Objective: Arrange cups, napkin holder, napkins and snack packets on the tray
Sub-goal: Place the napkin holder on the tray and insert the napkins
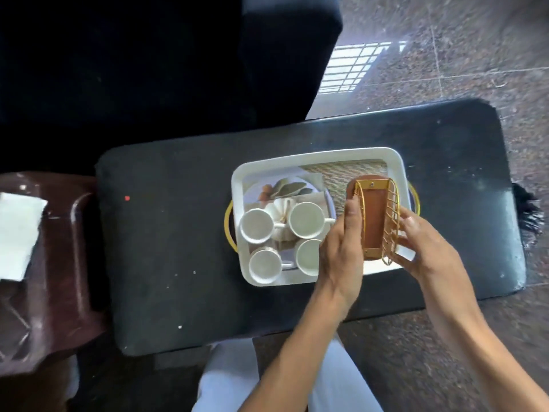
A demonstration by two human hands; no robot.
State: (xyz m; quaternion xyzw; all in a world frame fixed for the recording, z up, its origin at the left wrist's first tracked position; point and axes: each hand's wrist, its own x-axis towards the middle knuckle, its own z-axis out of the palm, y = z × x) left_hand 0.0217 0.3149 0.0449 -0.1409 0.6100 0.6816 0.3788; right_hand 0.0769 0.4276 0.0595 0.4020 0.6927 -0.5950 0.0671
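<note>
A white tray (320, 156) with gold handles sits on a dark padded table (178, 233). Several white cups (306, 219) stand in the tray's left half, on its printed picture. In the tray's right half stands a napkin holder (375, 218) with a brown wooden base and gold wire sides. My left hand (341, 251) grips its left wire side. My right hand (421, 245) holds its right wire side. A stack of white napkins (17, 233) lies on a brown stool at the far left. No snack packets are in view.
A brown plastic stool (56, 263) stands left of the table. A dark sofa (148, 69) rises behind the table. Speckled stone floor (475, 55) lies to the right. My light trousers (231, 379) show below the table edge.
</note>
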